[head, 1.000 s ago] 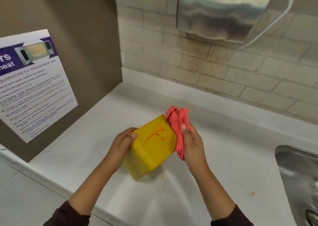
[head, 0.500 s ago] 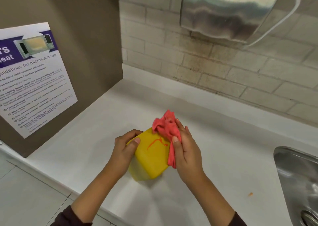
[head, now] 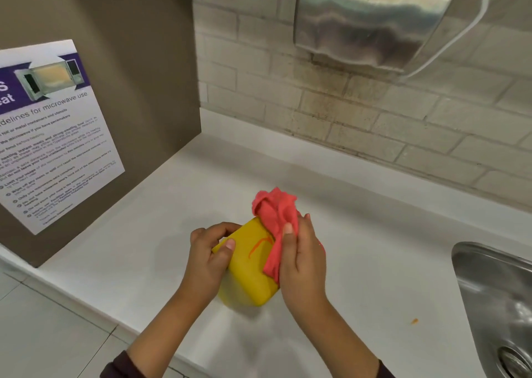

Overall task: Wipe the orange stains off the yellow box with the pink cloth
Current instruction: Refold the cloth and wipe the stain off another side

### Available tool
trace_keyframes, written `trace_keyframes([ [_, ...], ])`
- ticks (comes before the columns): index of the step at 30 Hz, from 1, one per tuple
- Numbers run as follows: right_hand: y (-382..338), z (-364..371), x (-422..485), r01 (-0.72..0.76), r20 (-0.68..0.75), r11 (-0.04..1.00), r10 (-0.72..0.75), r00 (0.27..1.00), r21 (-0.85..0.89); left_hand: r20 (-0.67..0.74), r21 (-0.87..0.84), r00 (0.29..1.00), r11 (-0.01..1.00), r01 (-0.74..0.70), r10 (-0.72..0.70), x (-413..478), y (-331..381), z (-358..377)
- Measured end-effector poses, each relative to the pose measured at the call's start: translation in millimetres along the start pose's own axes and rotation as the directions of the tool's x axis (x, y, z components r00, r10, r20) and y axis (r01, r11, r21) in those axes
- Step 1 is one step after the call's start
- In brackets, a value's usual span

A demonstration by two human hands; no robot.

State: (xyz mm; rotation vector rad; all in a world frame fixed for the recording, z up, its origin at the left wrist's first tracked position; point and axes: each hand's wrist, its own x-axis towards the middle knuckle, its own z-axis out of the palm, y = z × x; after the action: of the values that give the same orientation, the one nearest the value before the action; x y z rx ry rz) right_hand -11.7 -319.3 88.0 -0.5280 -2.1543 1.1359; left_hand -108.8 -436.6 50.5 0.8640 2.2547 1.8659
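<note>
My left hand point(head: 207, 258) grips the left side of the yellow box point(head: 250, 274), holding it tilted just above the white counter point(head: 144, 248). An orange streak point(head: 259, 245) shows on the box's upper face. My right hand point(head: 302, 265) clutches the bunched pink cloth point(head: 276, 222) and presses it against the box's upper right part, covering some of that face. The cloth's loose end sticks up beyond the box.
A steel sink point(head: 501, 300) is set into the counter at the right, with a small orange crumb point(head: 414, 321) beside it. A brown panel with a microwave notice point(head: 49, 135) stands at the left. A metal dispenser point(head: 374, 20) hangs on the brick wall.
My right hand has slid the pink cloth from the box's right edge onto its stained face, hiding part of the orange marks. The box has shifted slightly in my left hand.
</note>
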Motion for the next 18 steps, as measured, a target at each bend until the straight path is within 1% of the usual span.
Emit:
trace_keyframes([
  [1,3,-2,-2,0.078,0.038,0.996,-0.077,0.996,-0.032,-0.006,0.006,1.0,1.0,0.002,-0.002,-1,1,1],
  [3,12,-13,-1,0.237,0.103,0.971,-0.233,0.967,-0.029,-0.019,0.019,1.0,1.0,0.006,-0.006,-2,3,2],
  [4,18,-19,0,0.293,0.137,0.956,-0.288,0.948,-0.017,-0.021,0.015,1.0,1.0,0.007,-0.007,-1,3,2],
  [5,24,-25,0,0.314,0.163,0.949,-0.311,0.936,0.008,-0.016,0.007,1.0,1.0,0.006,-0.006,0,3,3],
  [6,28,-30,-1,0.288,0.167,0.956,-0.292,0.942,0.046,-0.008,-0.001,1.0,1.0,0.005,-0.006,1,3,3],
  [7,31,-32,-2,0.233,0.145,0.968,-0.245,0.959,0.094,-0.006,-0.005,1.0,1.0,0.005,-0.005,1,3,2],
  [10,26,-18,-4,0.042,0.002,0.978,-0.043,0.999,0.204,-0.014,0.009,1.0,1.0,0.005,-0.005,3,2,2],
  [11,21,-12,-4,0.004,-0.053,0.982,0.007,0.999,0.19,-0.024,0.02,1.0,1.0,0.005,-0.005,2,2,2],
  [12,15,-6,-5,-0.008,-0.092,0.989,0.022,0.996,0.148,-0.031,0.033,1.0,0.999,0.004,-0.003,2,2,3],
  [13,10,-1,-6,0.009,-0.101,0.995,0.001,0.995,0.103,-0.034,0.035,0.999,0.999,0.004,-0.003,1,2,3],
  [14,8,2,-7,0.043,-0.081,0.997,-0.037,0.996,0.068,-0.034,0.024,0.999,1.0,0.008,-0.007,1,2,4],
  [17,11,-3,-12,0.123,0.037,0.992,-0.124,0.992,0.041,-0.04,-0.004,0.999,1.0,0.025,-0.025,0,1,5],
  [18,16,-9,-11,0.179,0.079,0.983,-0.181,0.98,0.029,-0.043,-0.009,0.999,1.0,0.025,-0.025,1,1,5],
])
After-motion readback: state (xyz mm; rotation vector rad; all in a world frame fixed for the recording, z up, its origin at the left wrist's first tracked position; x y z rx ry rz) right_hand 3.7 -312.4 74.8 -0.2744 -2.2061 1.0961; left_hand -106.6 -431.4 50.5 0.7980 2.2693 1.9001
